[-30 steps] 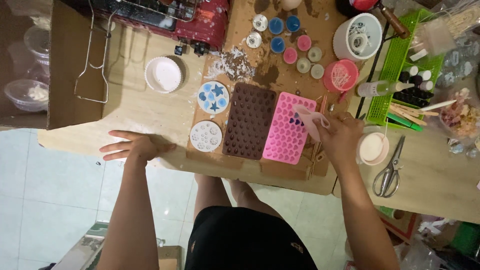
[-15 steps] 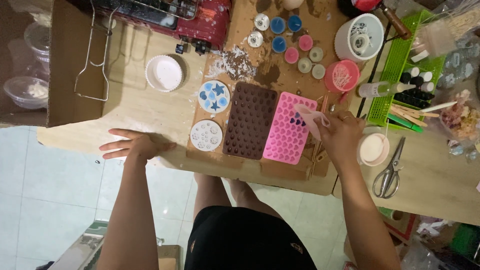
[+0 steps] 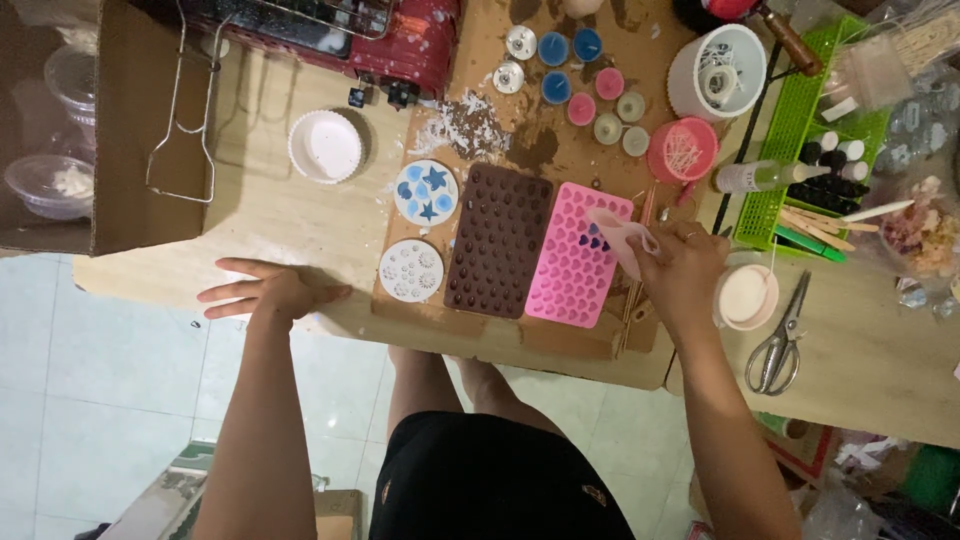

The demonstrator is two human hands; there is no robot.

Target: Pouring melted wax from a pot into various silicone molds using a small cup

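Observation:
My right hand (image 3: pixel 683 270) grips a small translucent pink cup (image 3: pixel 617 235), tilted over the upper right part of a pink heart mould (image 3: pixel 575 270). A few heart cavities under the cup hold dark blue-purple fill. Left of it lies a brown mould (image 3: pixel 497 240) with many small cavities. My left hand (image 3: pixel 268 290) rests flat, fingers spread, on the wooden table's front edge (image 3: pixel 300 225), holding nothing.
Two round white moulds (image 3: pixel 425 193), (image 3: pixel 411 271) sit left of the brown mould. Small blue and pink candle cups (image 3: pixel 581 80), a white tub (image 3: pixel 716 72), a pink bowl of wicks (image 3: pixel 682 150), a green basket of bottles (image 3: pixel 815 150), scissors (image 3: pixel 780 340) and a white fluted dish (image 3: pixel 325 147) surround them.

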